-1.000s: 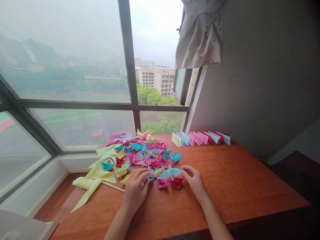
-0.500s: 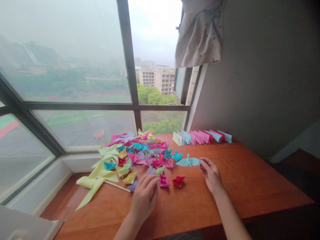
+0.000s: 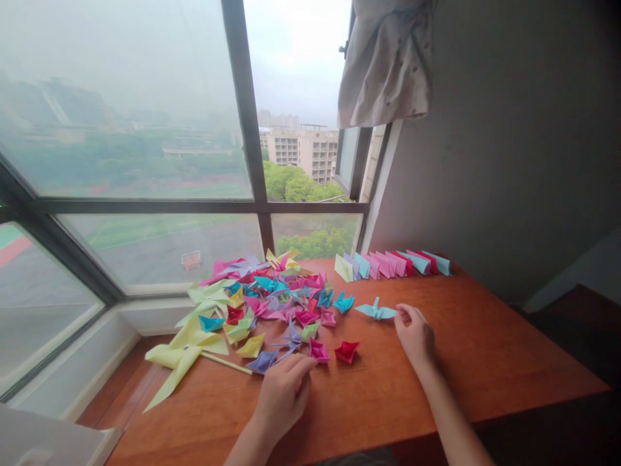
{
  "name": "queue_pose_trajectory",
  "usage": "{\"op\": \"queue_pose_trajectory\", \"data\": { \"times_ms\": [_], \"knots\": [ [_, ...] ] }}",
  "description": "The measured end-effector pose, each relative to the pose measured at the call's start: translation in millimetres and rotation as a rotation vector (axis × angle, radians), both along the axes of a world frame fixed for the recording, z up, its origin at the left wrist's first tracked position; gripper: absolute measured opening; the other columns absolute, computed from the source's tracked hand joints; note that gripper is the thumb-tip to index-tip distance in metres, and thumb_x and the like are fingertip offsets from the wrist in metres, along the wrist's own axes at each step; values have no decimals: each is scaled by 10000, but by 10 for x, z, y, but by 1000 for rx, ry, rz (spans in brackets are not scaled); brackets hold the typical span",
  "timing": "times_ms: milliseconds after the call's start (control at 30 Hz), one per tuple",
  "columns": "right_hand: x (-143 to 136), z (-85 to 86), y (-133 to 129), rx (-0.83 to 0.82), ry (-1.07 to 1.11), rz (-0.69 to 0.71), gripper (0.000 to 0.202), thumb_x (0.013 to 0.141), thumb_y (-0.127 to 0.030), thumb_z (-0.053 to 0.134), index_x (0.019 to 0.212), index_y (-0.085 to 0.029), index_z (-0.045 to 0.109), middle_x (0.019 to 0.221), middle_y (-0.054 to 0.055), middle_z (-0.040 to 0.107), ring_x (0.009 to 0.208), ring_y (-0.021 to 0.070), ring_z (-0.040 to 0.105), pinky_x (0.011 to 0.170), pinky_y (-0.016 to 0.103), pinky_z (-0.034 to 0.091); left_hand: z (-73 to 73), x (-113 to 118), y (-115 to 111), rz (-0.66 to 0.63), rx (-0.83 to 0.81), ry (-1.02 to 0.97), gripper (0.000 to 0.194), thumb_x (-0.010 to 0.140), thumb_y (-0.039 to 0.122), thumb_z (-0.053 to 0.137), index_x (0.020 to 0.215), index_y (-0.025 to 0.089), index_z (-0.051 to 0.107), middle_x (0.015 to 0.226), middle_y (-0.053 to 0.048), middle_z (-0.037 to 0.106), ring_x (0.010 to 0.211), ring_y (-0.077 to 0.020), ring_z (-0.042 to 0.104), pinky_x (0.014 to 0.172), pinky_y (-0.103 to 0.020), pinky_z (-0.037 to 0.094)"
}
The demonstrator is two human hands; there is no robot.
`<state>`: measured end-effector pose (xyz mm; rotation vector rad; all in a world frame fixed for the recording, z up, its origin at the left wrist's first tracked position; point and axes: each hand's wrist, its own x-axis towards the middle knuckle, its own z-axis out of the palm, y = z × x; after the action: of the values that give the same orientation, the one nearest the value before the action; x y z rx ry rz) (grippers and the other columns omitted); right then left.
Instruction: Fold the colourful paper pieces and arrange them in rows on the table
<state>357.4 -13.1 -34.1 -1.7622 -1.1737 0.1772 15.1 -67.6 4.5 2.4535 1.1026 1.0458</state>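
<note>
A light blue paper crane [image 3: 376, 311] has its right wing tip between the fingertips of my right hand [image 3: 414, 336], which is closed on it. My left hand [image 3: 286, 391] is closed just in front of a magenta paper boat [image 3: 319, 350]; its fingertips are near the boat's lower edge, and whether they hold anything is hidden. A red paper boat [image 3: 347, 352] sits between my hands. Left of my left hand are a purple paper boat [image 3: 262, 362] and a purple crane [image 3: 292, 336].
A heap of colourful folded paper [image 3: 286, 298] covers the back left of the wooden table [image 3: 369, 414]. Yellow pinwheel [image 3: 182, 353] lies at the left. Folded papers [image 3: 388, 265] stand in a row at the back right, near the window [image 3: 310, 207] and wall.
My right hand and the light blue crane have shifted slightly right, and the crane has turned. My left hand has moved a little right and down, uncovering more of the purple boat and purple crane.
</note>
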Motion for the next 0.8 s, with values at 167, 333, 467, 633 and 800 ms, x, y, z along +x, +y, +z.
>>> {"op": "queue_pose_trajectory", "data": {
  "times_ms": [167, 333, 467, 633, 800],
  "knots": [
    [-248, 65, -112, -145, -281, 14, 276, 826, -427, 523, 937, -217, 663, 805, 38, 690, 700, 188, 609, 605, 270, 391, -25, 16, -7, -39, -14, 40, 312, 829, 51, 435, 1003, 224, 627, 885, -50, 691, 790, -196, 648, 692, -280, 500],
    [-210, 72, -62, -91, -346, 16, 227, 837, -359, 499, 899, -214, 663, 835, 40, 689, 750, 190, 614, 666, 277, 416, -18, 12, -4, -48, -31, 43, 306, 839, 52, 435, 1013, 224, 619, 894, -50, 688, 795, -195, 641, 702, -279, 493],
    [-6, 56, 95, 41, -376, 29, 260, 828, -301, 464, 950, -177, 657, 987, 96, 699, 938, 236, 611, 873, 343, 432, -23, 8, -4, -46, -39, 38, 315, 838, 46, 432, 1023, 224, 616, 899, -52, 687, 807, -197, 640, 715, -281, 493],
    [58, 115, 178, -4, -416, 89, 276, 839, -303, 466, 976, -154, 655, 1032, 123, 694, 982, 250, 598, 900, 360, 422, -10, 10, -2, -41, -45, 54, 313, 816, 44, 443, 1002, 223, 622, 874, -50, 685, 778, -198, 641, 688, -275, 491],
    [-212, 200, -20, -250, -412, 25, 248, 888, -432, 502, 853, -223, 631, 843, 34, 680, 763, 181, 604, 596, 258, 352, 8, 19, -3, -42, -48, 73, 308, 822, 53, 441, 1003, 227, 620, 872, -48, 685, 778, -201, 643, 688, -280, 495]
  ]
}}
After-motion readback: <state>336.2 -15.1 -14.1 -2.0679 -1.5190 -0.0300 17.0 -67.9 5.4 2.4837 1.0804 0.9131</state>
